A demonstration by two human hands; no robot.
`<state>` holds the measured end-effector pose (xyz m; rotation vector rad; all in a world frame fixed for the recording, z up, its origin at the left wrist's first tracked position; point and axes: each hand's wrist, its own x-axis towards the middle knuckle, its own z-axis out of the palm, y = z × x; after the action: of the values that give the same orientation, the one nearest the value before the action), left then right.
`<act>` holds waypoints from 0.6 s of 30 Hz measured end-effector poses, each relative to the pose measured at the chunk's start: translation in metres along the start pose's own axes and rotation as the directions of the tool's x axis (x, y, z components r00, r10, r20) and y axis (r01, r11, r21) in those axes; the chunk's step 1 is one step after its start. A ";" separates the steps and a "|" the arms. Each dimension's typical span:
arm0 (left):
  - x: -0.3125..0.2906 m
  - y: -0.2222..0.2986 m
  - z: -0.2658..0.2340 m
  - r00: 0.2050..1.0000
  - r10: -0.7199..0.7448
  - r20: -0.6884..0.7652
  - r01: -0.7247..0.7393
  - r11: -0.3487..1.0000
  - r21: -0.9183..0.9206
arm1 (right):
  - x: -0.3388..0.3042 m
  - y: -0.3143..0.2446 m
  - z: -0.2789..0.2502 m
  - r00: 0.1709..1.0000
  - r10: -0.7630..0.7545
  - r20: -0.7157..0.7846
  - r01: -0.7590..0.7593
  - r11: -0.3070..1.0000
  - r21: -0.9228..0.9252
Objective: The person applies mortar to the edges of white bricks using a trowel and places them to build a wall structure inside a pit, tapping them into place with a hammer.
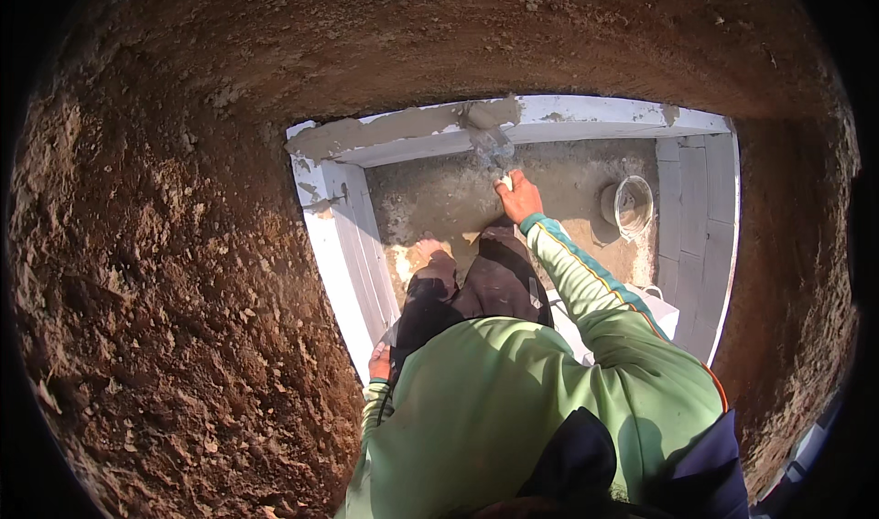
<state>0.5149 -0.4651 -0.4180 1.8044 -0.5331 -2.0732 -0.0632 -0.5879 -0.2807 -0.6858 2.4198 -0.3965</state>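
Standing down inside a pit lined with white block walls (pixel 352 244), bent forward in a light green long-sleeved top. Right hand (pixel 518 196) stretched out low toward the far wall, fingers closed around a small pale handle, probably a trowel (pixel 494 148), its grey blade raised against the face of the far wall just under the rim; held there, seemingly, because a thick band of wet grey mortar (pixel 403 127) runs along that top edge and the blade sits right at its end. Left hand (pixel 379 362) kept back at the near left, close against the left wall at hip level, perhaps for balance; whether spread or curled cannot be told, since only the knuckles show. One bare foot (pixel 428 247) planted on the pit floor, dark trousers above it.

Small pale bucket (pixel 632 206) set on the floor toward the right wall, within reach of the right arm yet apart from the feet. Floor (pixel 439 199) of rough grey-tan cement, patchy and damp-looking, yellower near the foot. All around the opening, reddish-brown dug earth (pixel 165 272), clumped and crumbly, rising well above the white blocks, sunlit on the left
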 end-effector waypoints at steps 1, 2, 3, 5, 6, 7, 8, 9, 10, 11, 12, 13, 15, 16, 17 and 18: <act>0.004 0.005 0.007 0.999 -0.014 -0.032 0.016 0.998 0.059 | 0.000 0.007 -0.027 0.999 0.030 -0.015 -0.031 0.999 -0.044; 0.006 0.018 0.017 0.998 -0.028 -0.065 0.036 0.992 0.122 | 0.005 0.026 -0.044 0.997 -0.002 -0.083 -0.007 0.995 -0.100; 0.006 0.025 0.021 0.994 -0.038 -0.105 0.057 0.981 0.185 | 0.011 0.043 -0.058 0.989 -0.038 -0.144 0.015 0.988 -0.156; 0.010 0.034 0.014 0.999 -0.001 -0.033 0.010 0.959 0.283 | 0.024 0.061 -0.082 0.984 -0.033 -0.177 -0.014 0.965 -0.261; 0.009 0.041 0.018 1.000 0.006 0.006 -0.008 0.936 0.352 | 0.035 0.075 -0.086 0.971 -0.101 -0.218 0.036 0.958 -0.284; 0.009 0.049 0.020 0.999 0.008 0.037 -0.023 0.913 0.407 | 0.047 0.092 -0.085 0.953 -0.164 -0.256 0.081 0.948 -0.307; 0.008 0.051 0.018 0.999 0.003 0.054 -0.027 0.893 0.450 | 0.058 0.103 -0.083 0.931 -0.230 -0.284 0.130 0.934 -0.332; 0.006 0.053 0.016 0.998 -0.003 0.067 -0.030 0.875 0.482 | 0.067 0.115 -0.080 0.932 -0.216 -0.292 0.113 0.936 -0.333; 0.004 0.055 0.011 0.997 0.004 0.075 -0.041 0.857 0.514 | 0.076 0.122 -0.075 0.932 -0.206 -0.299 0.102 0.939 -0.328; 0.004 0.058 0.008 0.996 0.005 0.085 -0.050 0.840 0.540 | 0.083 0.131 -0.073 0.932 -0.189 -0.308 0.084 0.942 -0.325; 0.003 0.060 0.004 0.996 0.004 0.092 -0.055 0.824 0.564 | 0.089 0.142 -0.071 0.941 -0.129 -0.314 0.023 0.947 -0.319; 0.001 0.063 0.000 0.996 0.005 0.093 -0.059 0.808 0.586 | 0.091 0.154 -0.067 0.942 -0.111 -0.318 0.004 0.948 -0.319; 0.002 0.069 -0.003 0.995 0.004 0.102 -0.066 0.786 0.615 | 0.093 0.184 -0.069 0.937 -0.071 -0.342 -0.047 0.944 -0.325; 0.001 0.069 -0.006 0.994 0.003 0.106 -0.070 0.772 0.632 | 0.090 0.190 -0.071 0.925 -0.068 -0.374 -0.067 0.939 -0.338; 0.001 0.069 -0.009 0.994 0.004 0.112 -0.076 0.757 0.650 | 0.086 0.196 -0.071 0.922 -0.065 -0.382 -0.074 0.938 -0.339; 0.000 0.068 -0.011 0.993 0.005 0.122 -0.086 0.737 0.671 | 0.081 0.202 -0.074 0.918 -0.061 -0.392 -0.083 0.937 -0.340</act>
<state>0.5269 -0.5252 -0.3864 1.9885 -1.5197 -2.1048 -0.2411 -0.4573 -0.3449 -0.8045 2.9239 -0.0979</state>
